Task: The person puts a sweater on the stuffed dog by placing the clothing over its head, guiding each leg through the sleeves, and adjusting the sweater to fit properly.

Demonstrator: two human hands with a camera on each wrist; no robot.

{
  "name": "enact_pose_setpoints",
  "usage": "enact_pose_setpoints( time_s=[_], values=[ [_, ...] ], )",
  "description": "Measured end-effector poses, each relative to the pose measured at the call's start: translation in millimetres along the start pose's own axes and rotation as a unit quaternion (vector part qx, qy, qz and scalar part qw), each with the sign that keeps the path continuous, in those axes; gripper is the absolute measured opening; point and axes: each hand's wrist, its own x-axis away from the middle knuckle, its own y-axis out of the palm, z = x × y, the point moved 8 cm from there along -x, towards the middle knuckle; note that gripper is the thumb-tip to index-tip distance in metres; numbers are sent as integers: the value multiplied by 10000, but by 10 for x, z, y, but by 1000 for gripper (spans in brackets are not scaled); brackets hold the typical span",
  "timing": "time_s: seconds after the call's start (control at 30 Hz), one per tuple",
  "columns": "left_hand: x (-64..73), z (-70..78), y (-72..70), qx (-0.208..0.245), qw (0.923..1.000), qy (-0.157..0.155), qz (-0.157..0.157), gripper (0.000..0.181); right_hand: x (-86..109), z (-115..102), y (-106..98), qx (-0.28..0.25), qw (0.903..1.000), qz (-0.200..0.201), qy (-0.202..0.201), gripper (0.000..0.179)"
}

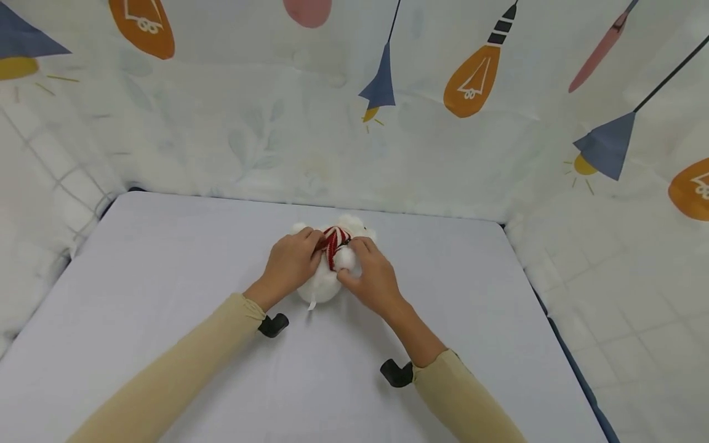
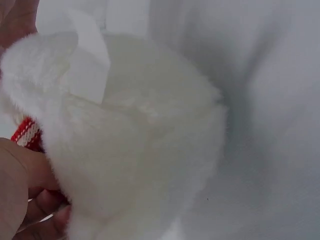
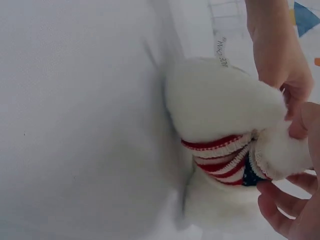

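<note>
A white plush toy (image 1: 321,287) lies on the white table, wearing a red-and-white striped knit sweater (image 1: 335,239). The right wrist view also shows a dark blue patch with pale dots (image 3: 252,172) at the sweater's edge. My left hand (image 1: 292,264) grips the toy and its sweater from the left, fingertips partly hidden. With my right hand (image 1: 378,280) I hold the toy's round white limb (image 1: 346,258), thumb on the fur and fingers by the sweater's edge. A white fabric tag (image 2: 92,70) sticks out from the toy's lower end.
White cloth covers the table (image 1: 310,381). Behind it hangs a pale curtain (image 1: 332,166) printed with lamps and bulbs. A black fitting (image 1: 274,325) sits at the left cuff, and another black fitting (image 1: 396,373) at the right cuff.
</note>
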Motion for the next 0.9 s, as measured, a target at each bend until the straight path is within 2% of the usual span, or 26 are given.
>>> enact_pose_setpoints(
  time_s=[0.1, 0.17, 0.27, 0.4, 0.5, 0.57, 0.6, 0.7, 0.8, 0.83, 0.9],
  values=[
    [-34, -56, 47, 434, 9982, -356, -212, 10, -14, 105, -45, 145, 9992, 304, 198, 30],
    [-40, -122, 77, 926, 9922, -737, -382, 7, -24, 233, -69, 49, 9978, 485, 440, 24],
    [-29, -223, 108, 1762, 9746, -1276, -541, 7, -19, 440, -91, -386, 9934, 692, 830, 20],
    [-11, -283, 139, 2552, 9504, -1628, -717, 3, 4, 581, -95, -918, 9868, 747, 1103, 20],
    [-6, -270, 132, 2741, 9443, -1655, -762, 6, -7, 581, -106, -1123, 9838, 661, 1231, 19],
    [-12, -224, 97, 2760, 9466, -1520, -680, 11, -21, 569, -120, -1299, 9801, 587, 1380, 19],
    [-8, -197, 67, 2685, 9510, -1413, -601, 11, -29, 563, -117, -1363, 9782, 545, 1471, 18],
    [-35, -38, -21, 2220, 9713, -776, -351, 16, -53, 528, -110, -1456, 9746, 411, 1649, 18],
    [-86, 154, -54, 1541, 9877, -125, -241, 35, -91, 434, -88, -1396, 9780, 166, 1541, 21],
    [-111, 211, -53, 1341, 9907, 62, -227, 39, -104, 397, -82, -1352, 9798, 104, 1468, 23],
    [-147, 283, -31, 1063, 9937, 228, -278, 37, -129, 331, -64, -1224, 9836, 9, 1325, 26]
  ],
)
